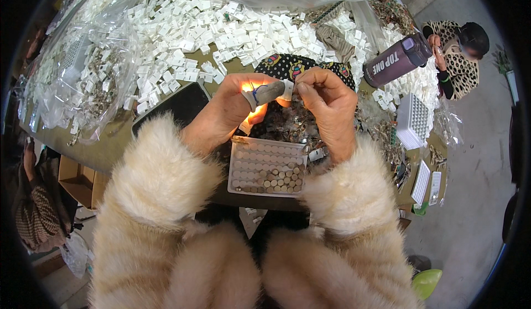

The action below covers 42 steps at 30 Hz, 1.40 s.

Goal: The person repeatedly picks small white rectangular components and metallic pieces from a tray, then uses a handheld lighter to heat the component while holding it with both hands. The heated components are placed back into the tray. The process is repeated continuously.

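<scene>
Light (254, 114) glows behind the left hand (229, 104), its grey-sheathed thumb (266, 93) pinching a small white plastic piece (287, 90) right up between the two hands! The right hand (330, 101) has thumb and forefinger together at its edge; whether they grip, I can't tell. Nearer the body sits a translucent tray (249, 155) partly filled with round metal discs (283, 181); beyond, white pieces (193, 27) heap up.

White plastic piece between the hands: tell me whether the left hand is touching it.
Touching. The head view shows the left hand with its grey thumb cover meeting the white plastic piece, no gap visible.
</scene>
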Motion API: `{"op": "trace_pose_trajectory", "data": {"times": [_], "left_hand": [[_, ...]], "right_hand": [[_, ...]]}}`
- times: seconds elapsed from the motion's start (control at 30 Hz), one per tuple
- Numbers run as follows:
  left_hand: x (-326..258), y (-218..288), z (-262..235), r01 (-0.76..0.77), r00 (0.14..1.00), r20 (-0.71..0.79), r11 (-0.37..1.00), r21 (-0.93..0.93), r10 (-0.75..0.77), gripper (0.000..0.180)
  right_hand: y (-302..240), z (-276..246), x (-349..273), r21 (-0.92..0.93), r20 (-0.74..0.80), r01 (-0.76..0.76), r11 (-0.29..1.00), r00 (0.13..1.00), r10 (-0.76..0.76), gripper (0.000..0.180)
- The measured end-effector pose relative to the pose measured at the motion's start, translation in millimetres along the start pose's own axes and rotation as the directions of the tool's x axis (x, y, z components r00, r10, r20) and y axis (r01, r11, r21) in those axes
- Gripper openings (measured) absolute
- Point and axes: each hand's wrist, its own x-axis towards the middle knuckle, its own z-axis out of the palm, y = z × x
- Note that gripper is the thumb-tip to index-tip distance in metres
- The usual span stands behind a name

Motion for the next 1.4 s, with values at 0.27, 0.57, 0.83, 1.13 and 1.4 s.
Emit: {"op": "trace_pose_trajectory", "data": {"times": [0.27,0.57,0.83,1.13,1.4], "left_hand": [[1.2,-0.1,-2.6,0.147,0.988,0.073,0.971,-0.188,-0.136,0.034],[-0.2,4.8,-1.6,0.044,0.997,-0.057,0.999,0.003,-0.043,0.033],[5.8,-4.7,5.2,-0.230,0.955,-0.100,0.913,0.337,0.278,0.025],[-0.4,17.6,7.4,0.042,0.988,-0.156,0.975,0.219,-0.007,0.013],[-0.8,5.7,8.0,0.005,0.995,-0.101,0.986,0.167,0.012,0.015]], "right_hand": [[9.7,4.2,7.2,-0.226,0.071,0.393,0.891,0.919,-0.388,0.009],[7.0,4.4,7.8,-0.398,0.199,0.482,0.781,0.876,-0.439,0.016],[1.6,5.2,10.0,-0.587,0.365,0.643,0.492,0.753,-0.548,0.028],[4.5,7.1,11.0,-0.557,0.325,0.650,0.518,0.744,-0.584,0.031],[7.9,7.2,10.2,-0.481,0.246,0.574,0.663,0.814,-0.526,0.029]]}}
